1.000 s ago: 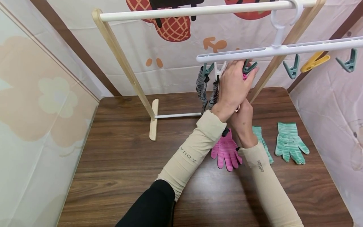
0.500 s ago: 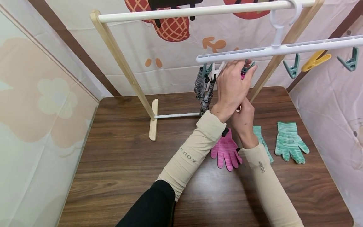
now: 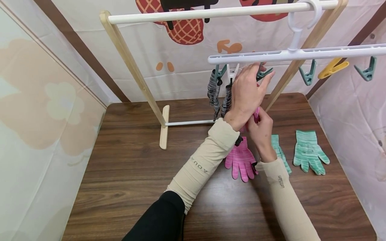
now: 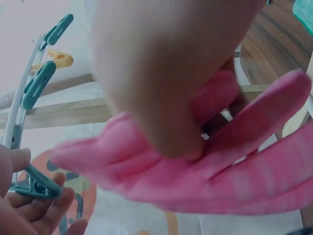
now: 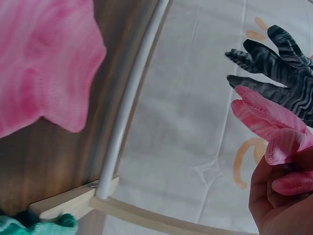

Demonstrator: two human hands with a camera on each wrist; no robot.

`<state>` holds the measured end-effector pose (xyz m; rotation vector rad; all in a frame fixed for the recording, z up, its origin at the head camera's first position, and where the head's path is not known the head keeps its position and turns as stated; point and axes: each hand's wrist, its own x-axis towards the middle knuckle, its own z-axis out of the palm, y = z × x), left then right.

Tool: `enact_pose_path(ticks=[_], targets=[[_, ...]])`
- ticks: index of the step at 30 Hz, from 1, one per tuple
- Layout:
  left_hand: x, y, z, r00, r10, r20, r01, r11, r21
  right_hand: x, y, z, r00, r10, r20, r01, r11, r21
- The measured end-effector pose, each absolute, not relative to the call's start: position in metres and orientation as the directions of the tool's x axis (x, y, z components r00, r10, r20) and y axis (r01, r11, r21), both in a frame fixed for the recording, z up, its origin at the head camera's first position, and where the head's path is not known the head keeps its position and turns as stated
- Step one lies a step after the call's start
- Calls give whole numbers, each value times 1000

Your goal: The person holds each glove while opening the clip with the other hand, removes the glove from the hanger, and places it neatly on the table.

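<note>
In the head view my left hand [image 3: 248, 90] is up under the white clip hanger [image 3: 256, 56], its thumb and fingers pinching a green clothespin [image 4: 36, 183]. My right hand [image 3: 261, 129], lower down, holds a pink knit glove [image 4: 195, 181]; curled fingers grip it in the right wrist view. The glove's narrow end points towards the clothespin in the left wrist view, with a gap showing between them. Left of my hands, dark grey striped gloves [image 3: 214, 92] hang from a green clothespin and a white one [image 3: 232, 72].
A second pink glove [image 3: 240, 159] lies on the brown table [image 3: 129, 187], with two green gloves [image 3: 310, 152] to its right. The hanger hooks over the rack's white bar [image 3: 211, 13]. Farther right hang more green clothespins [image 3: 309, 73] and a yellow one [image 3: 333, 68].
My right hand has shifted slightly down and right, and more pink shows above its fingers. Less pink shows beside the left hand's clothespin. The grey gloves have swung slightly.
</note>
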<state>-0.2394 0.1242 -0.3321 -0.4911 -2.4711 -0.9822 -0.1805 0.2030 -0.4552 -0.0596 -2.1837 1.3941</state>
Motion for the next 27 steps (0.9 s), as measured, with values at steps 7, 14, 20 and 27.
enact_pose_path(ticks=[7, 14, 20, 27], targets=[[-238, 120, -334, -873, 175, 456, 464, 589, 662, -174, 207, -463, -875, 314, 368, -193, 471, -861], [-225, 103, -345, -875, 162, 456, 479, 431, 765, -169, 205, -475, -898, 309, 314, -160, 434, -886], [-214, 83, -353, -846, 113, 520, 510, 453, 731, -167, 202, -480, -908, 296, 296, -144, 442, -885], [-204, 61, -357, -821, 77, 566, 528, 479, 701, -163, 195, -484, -909, 269, 319, -171, 457, -873]])
